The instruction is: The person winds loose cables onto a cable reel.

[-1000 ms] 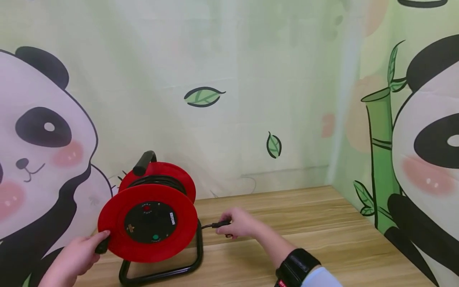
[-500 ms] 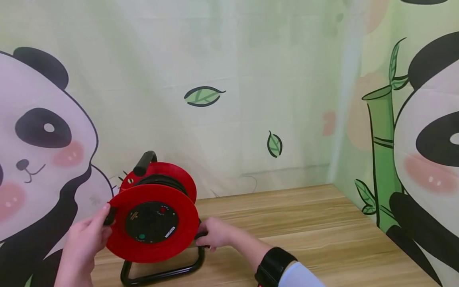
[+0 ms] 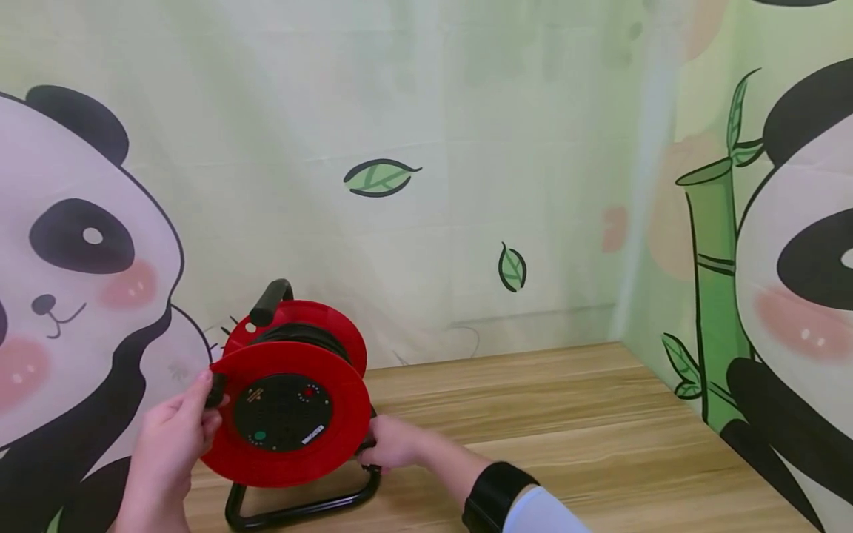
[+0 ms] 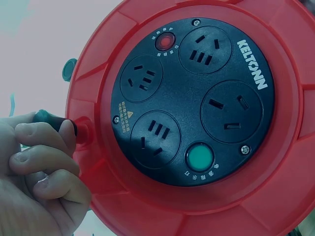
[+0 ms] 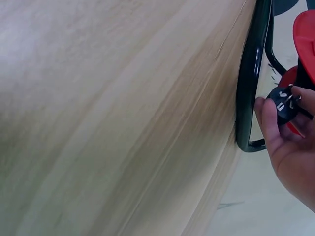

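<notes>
A red cable reel (image 3: 283, 470) with a black socket panel (image 4: 172, 93) stands at the left of the table in the head view. My left hand (image 3: 166, 444) pinches the black crank knob (image 3: 216, 389) on the reel's left rim. Black cable (image 3: 306, 337) lies wound between the two red discs. At the reel's right side my right hand (image 3: 396, 442) holds a black plug (image 5: 283, 105). Its metal pins show in the right wrist view, close to the tubular stand. The reel hides part of that hand's fingers in the head view.
A black tubular stand (image 3: 300, 513) carries the reel on the wooden table (image 3: 533, 414). The reel's carrying handle (image 3: 269, 302) rises at the top. A printed panda curtain (image 3: 426, 244) hangs behind the table and along its right side.
My left hand has moved up and right with the crank knob, and the socket panel has turned clockwise. My right hand has brought the plug left, against the reel's side.
</notes>
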Available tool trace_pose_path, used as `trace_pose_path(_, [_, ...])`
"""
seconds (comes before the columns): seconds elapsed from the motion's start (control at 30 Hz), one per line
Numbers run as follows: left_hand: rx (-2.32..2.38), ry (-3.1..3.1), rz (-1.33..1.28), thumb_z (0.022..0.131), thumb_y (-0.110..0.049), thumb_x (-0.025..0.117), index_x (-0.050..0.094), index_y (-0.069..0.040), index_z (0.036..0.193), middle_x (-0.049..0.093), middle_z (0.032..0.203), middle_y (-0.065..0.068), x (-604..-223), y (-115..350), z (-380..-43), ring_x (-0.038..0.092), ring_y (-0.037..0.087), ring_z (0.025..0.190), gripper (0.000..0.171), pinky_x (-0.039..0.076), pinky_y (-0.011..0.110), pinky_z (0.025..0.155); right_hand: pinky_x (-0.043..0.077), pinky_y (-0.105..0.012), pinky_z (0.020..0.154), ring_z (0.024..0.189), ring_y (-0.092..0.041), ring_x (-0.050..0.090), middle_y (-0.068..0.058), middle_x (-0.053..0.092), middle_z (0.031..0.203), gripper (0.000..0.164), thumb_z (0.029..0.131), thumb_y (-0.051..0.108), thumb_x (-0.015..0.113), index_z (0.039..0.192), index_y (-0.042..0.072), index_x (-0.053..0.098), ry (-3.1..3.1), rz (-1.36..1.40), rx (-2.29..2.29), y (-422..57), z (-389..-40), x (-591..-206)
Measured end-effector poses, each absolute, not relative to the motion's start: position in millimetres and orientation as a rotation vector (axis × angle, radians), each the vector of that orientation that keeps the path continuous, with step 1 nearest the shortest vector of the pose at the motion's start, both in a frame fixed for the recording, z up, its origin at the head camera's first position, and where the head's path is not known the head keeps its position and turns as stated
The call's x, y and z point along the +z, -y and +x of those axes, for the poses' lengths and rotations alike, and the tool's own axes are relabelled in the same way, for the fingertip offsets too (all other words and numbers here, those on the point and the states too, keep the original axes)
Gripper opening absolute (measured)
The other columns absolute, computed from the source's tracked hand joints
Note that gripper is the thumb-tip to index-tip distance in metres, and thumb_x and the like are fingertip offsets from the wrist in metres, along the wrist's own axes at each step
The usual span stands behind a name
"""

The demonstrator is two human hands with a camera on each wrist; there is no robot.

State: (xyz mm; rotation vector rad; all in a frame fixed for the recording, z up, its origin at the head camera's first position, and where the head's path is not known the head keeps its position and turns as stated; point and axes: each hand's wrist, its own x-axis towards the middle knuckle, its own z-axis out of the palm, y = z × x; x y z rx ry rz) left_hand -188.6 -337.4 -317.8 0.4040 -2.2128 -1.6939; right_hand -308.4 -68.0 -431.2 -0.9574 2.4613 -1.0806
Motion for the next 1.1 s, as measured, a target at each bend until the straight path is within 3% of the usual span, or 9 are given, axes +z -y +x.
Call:
trace_pose_path(0.2, [-1.695, 2.218, 0.411, 0.097, -0.066, 0.046, 0.071, -0.004, 0.116, 0.060, 0.073, 0.008, -318, 336, -188, 0.054, 0.021, 0.071, 0.069, 0.045, 0.031, 0.070, 0.042, -0.022, 0.049, 0.047, -0.014, 0.056, 0.003, 0.059, 0.059, 0.015, 0.088, 0.004, 0.071, 0.078, 0.012, 0.062, -2.553, -0.948, -1.054, 74, -308, -435])
trace_pose_path(0.43, [-1.714, 2.222, 0.401, 0.095, -0.067, 0.047, 0.072, -0.005, 0.115, 0.059, 0.070, 0.005, -316, 336, -188, 0.053, 0.020, 0.069, 0.069, 0.045, 0.030, 0.070, 0.039, -0.017, 0.054, 0.056, -0.002, 0.045, 0.012, 0.054, 0.061, 0.019, 0.085, -0.001, 0.071, 0.077, 0.013, 0.062, -2.663, -1.105, -0.994, 74, -311, -434])
trace_pose_path(0.7, [-1.681, 2.227, 0.377, 0.096, -0.066, 0.048, 0.070, -0.003, 0.116, 0.056, 0.067, 0.006, -314, 331, -190, 0.050, 0.020, 0.065, 0.070, 0.042, 0.030, 0.066, 0.050, -0.018, 0.073, 0.076, 0.000, 0.059, 0.004, 0.072, 0.087, 0.014, 0.091, -0.003, 0.068, 0.102, 0.004, 0.072, -2.523, -1.204, -1.160, 52, -317, -416])
trace_pose_path(0.83, [-1.662, 2.230, 0.340, 0.095, -0.068, 0.048, 0.068, 0.000, 0.116, 0.052, 0.063, 0.008, -312, 325, -192, 0.048, 0.021, 0.060, 0.074, 0.041, 0.033, 0.063, 0.052, -0.022, 0.080, 0.087, -0.003, 0.063, 0.002, 0.072, 0.096, 0.016, 0.094, 0.003, 0.068, 0.110, 0.002, 0.072, -2.549, -1.190, -1.152, 34, -320, -400])
trace_pose_path(1.1, [-1.652, 2.173, 0.360, 0.091, -0.072, 0.050, 0.070, -0.004, 0.115, 0.058, 0.069, 0.012, -312, 303, -200, 0.051, 0.022, 0.062, 0.075, 0.043, 0.031, 0.066, 0.053, -0.027, 0.081, 0.091, -0.008, 0.064, 0.003, 0.070, 0.098, 0.019, 0.097, 0.013, 0.069, 0.115, 0.006, 0.071, -2.687, -1.193, -1.094, -11, -322, -367])
